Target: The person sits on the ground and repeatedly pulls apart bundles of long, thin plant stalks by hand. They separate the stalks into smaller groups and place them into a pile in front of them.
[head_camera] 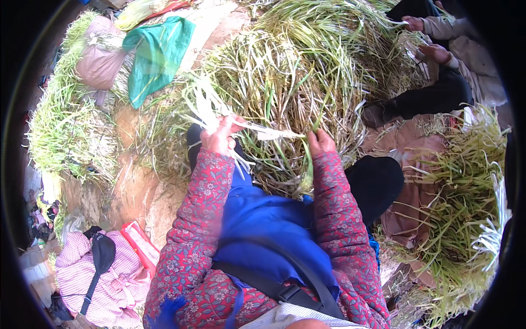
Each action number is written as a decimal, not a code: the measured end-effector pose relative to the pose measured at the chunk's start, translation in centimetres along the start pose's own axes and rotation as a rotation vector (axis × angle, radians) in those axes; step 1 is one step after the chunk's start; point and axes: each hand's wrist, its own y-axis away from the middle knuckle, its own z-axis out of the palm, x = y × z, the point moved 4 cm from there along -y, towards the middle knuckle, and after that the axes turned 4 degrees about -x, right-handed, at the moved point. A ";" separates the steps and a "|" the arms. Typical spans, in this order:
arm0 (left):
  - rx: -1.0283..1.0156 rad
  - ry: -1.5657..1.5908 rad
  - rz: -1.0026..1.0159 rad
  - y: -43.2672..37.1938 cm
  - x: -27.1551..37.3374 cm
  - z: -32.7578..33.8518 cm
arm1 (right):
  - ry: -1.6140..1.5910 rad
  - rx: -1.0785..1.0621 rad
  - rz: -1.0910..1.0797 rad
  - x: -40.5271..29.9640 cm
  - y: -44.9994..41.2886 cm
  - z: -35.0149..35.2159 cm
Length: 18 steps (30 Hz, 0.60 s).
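My left hand [222, 135] grips a loose bunch of pale green stalks [201, 98], whose ends fan out past the fingers. Between my hands runs a thin whitish stalk [271, 132]. My right hand [319, 142] pinches its far end together with green leaves, and a green leafy stem [307, 168] hangs below the fingers. Beneath and beyond both hands lies a large heap of long green and straw-coloured stalks [283, 82]. A blue apron [267, 226] covers my lap.
At the upper right, a co-worker's hands [435, 52] are over more stalks. Further heaps lie at the right [456, 197] and left [78, 135]. A green woven sack [158, 53] is at the upper left. A black waist bag [102, 251] rests on pink checked cloth [119, 283] at the lower left.
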 end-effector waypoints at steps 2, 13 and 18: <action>-0.053 -0.046 -0.044 0.3 -0.6 0.5 | 0.328 0.047 -0.131 -0.6 -0.3 -1.6; -0.230 -0.299 -0.045 1.7 -3.4 4.4 | -0.895 -0.397 -0.100 -6.6 2.4 5.1; -0.150 -0.114 -0.158 1.4 -4.3 3.5 | -1.323 -0.093 0.179 -2.9 1.0 2.4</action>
